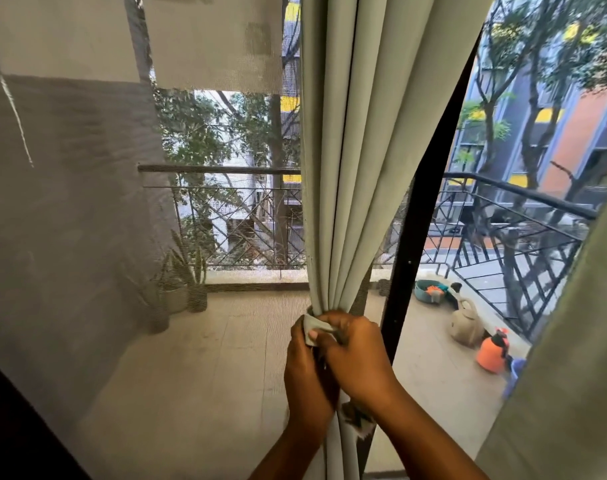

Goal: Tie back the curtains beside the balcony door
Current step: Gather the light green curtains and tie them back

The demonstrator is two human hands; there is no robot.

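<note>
The pale grey-green pleated fabric curtain hung in the middle of the doorway, its folds gathered into a tight bunch low down, just in front of the dark vertical door frame. Both hands met at that bunch. The left hand was wrapped round the near side of the gathered cloth, fingers curled. The right hand lay over it from the right, fingers bent, and between them they pinched a short pale fabric tie-back strip against the pleats; whether it ran all the way round I could not tell. To the left a sheer grey mesh screen veiled the balcony, with potted green plants behind it. Farther off to the right, on the balcony floor by the black metal railing, stood a beige watering can and an orange spray bottle.
</note>
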